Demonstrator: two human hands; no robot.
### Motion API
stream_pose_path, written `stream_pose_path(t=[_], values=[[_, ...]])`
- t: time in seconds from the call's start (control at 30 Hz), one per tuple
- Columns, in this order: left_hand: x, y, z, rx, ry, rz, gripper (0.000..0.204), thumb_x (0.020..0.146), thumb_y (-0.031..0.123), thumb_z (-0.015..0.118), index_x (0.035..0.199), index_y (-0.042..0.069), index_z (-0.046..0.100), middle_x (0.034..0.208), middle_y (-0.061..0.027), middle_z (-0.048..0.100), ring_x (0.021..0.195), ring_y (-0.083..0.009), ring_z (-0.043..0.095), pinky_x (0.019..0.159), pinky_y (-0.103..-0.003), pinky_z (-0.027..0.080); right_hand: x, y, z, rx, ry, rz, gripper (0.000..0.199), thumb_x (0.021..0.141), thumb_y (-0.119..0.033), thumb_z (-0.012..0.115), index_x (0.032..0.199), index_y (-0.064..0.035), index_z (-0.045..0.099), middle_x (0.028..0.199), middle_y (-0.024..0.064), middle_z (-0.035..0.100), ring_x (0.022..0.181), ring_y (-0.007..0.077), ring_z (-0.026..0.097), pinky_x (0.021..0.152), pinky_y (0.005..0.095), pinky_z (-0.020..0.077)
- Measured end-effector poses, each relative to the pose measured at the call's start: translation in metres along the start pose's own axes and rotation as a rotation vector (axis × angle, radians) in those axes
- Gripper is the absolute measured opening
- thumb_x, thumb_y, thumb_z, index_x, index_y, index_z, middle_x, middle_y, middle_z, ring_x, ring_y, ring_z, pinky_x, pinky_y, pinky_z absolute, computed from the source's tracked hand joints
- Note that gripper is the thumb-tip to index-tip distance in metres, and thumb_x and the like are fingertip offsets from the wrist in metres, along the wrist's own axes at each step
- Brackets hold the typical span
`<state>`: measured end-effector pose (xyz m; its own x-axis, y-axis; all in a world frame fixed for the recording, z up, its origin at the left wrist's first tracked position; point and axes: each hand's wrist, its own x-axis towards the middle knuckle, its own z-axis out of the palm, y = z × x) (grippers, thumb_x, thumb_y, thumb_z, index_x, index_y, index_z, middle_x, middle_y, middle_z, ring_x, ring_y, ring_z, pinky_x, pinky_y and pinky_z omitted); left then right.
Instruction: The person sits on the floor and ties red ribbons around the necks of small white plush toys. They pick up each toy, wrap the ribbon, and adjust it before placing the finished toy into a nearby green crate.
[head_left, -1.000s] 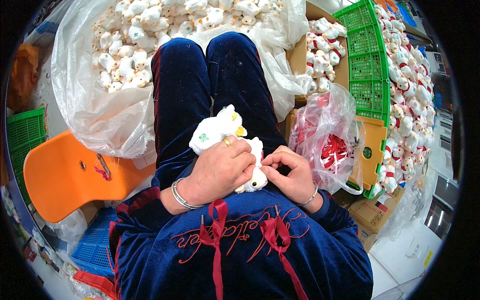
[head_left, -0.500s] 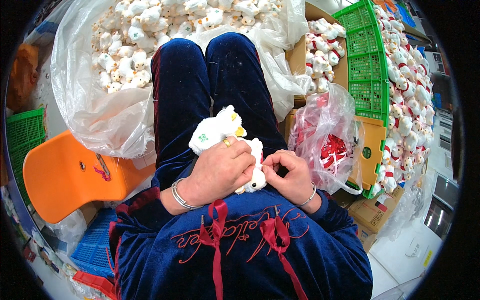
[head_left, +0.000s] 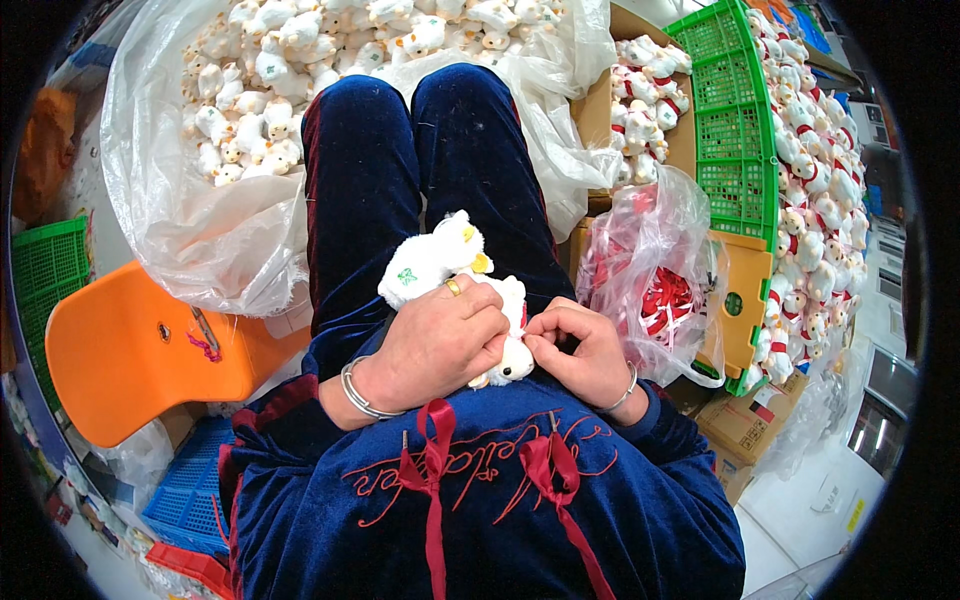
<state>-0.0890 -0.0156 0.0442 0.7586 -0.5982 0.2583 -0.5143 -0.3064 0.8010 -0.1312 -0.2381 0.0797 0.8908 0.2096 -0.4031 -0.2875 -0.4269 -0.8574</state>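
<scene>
A white plush toy point(head_left: 420, 270) with yellow feet and a green mark lies across my lap, its head toward me. My left hand point(head_left: 447, 338) is wrapped over its middle and holds it. At the toy's neck a bit of red ribbon point(head_left: 523, 316) shows between my hands. My right hand point(head_left: 577, 352) is closed in a pinch beside the neck, thumb and forefinger at the ribbon. The fingertips hide most of the ribbon, and the left fingers cover part of the toy's body.
A large clear plastic sack point(head_left: 200, 250) of white plush toys stands beyond my knees. To the right are a bag of red ribbons point(head_left: 668, 305), a cardboard box point(head_left: 682, 148) of ribboned toys, a green crate point(head_left: 735, 130) and a toy heap point(head_left: 815, 220). An orange chair point(head_left: 140, 350) is left.
Almost nothing differs. My right hand has shifted very slightly at the toy's neck; the left hand and toy keep their place.
</scene>
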Motion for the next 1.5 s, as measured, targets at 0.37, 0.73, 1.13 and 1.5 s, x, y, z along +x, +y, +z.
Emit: stream_pose_path(t=[0.37, 0.73, 1.13, 1.5], values=[[0.001, 0.001, -0.003, 0.019, -0.034, 0.017, 0.01, 0.081, 0.014, 0.073, 0.083, 0.008, 0.065, 0.092, -0.006, 0.059, 0.082, -0.0259, 0.063, 0.068, -0.037, 0.053, 0.002, 0.001, 0.001, 0.113, -0.047, 0.073, 0.014, 0.088, -0.012, 0.077, 0.095, -0.0009, 0.073, 0.079, -0.0025, 0.057, 0.071, 0.0056, 0.049, 0.065, 0.0229, 0.0411], [-0.002, -0.001, -0.001, 0.001, -0.021, 0.02, 0.016, 0.076, 0.011, 0.077, 0.088, 0.009, 0.066, 0.094, -0.0041, 0.063, 0.08, -0.0256, 0.064, 0.068, -0.036, 0.053, 0.001, 0.0, 0.006, 0.12, -0.011, 0.103, 0.012, 0.089, -0.01, 0.074, 0.094, -0.0003, 0.07, 0.075, -0.0032, 0.062, 0.068, 0.004, 0.051, 0.062, 0.0216, 0.0439], [-0.018, -0.009, 0.0, -0.165, 0.057, -0.022, 0.017, 0.075, 0.004, 0.075, 0.085, 0.006, 0.062, 0.102, -0.0079, 0.066, 0.087, -0.0251, 0.067, 0.072, -0.034, 0.055, -0.005, 0.007, 0.005, -0.216, 0.07, -0.123, 0.011, 0.085, -0.008, 0.071, 0.094, -0.0036, 0.068, 0.085, 0.0073, 0.071, 0.081, 0.0231, 0.067, 0.077, 0.0336, 0.052], [-0.024, -0.005, -0.012, 0.068, 0.104, -0.053, 0.022, 0.074, 0.016, 0.083, 0.094, 0.014, 0.072, 0.106, -0.0032, 0.059, 0.097, -0.0241, 0.054, 0.087, -0.038, 0.041, 0.004, 0.007, 0.007, 0.058, 0.02, -0.049, 0.017, 0.088, -0.011, 0.075, 0.1, -0.0013, 0.068, 0.088, 0.0077, 0.072, 0.079, 0.0161, 0.068, 0.072, 0.0283, 0.0517]])
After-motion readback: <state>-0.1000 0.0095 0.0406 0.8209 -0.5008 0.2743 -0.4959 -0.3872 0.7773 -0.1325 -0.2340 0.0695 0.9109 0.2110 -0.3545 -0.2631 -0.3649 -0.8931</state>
